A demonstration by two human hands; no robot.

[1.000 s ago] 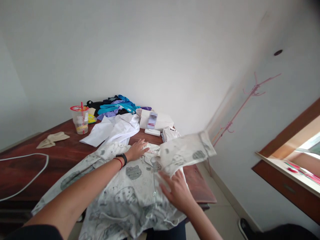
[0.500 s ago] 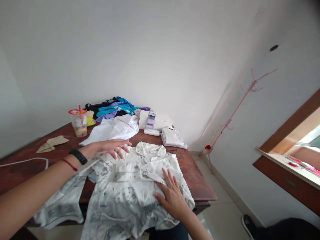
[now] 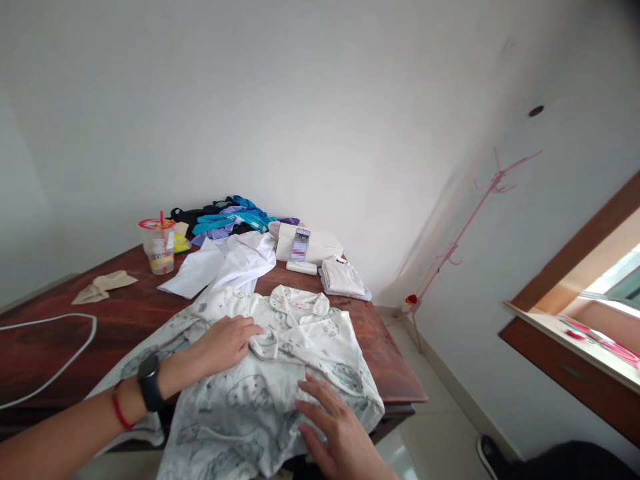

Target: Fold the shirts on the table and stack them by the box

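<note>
A white long-sleeved shirt (image 3: 260, 393) with grey animal prints lies spread over the near side of the table, collar at the far end and hem hanging over the front edge. My left hand (image 3: 225, 343), wearing a black band and a red string, is on the shirt's upper left front. Its fingers are bent together on the cloth, beside a raised fold under the collar. Over the lower right front is my right hand (image 3: 337, 427), fingers apart and holding nothing. One sleeve stretches left beneath my left forearm.
On the wooden table (image 3: 50, 360) are a white cable (image 3: 93, 327), beige cloth (image 3: 105, 285), plastic cup (image 3: 159, 247), white garment (image 3: 225, 260), clothes pile (image 3: 230, 217), propped phone (image 3: 300, 245), white box (image 3: 325, 248) and folded clothes (image 3: 343, 277). A pink coat rack (image 3: 465, 230) stands right.
My left hand has come down onto the shirt and its spread fingers have drawn together. The left sleeve now lies farther up the table. My right hand has slid toward me.
</note>
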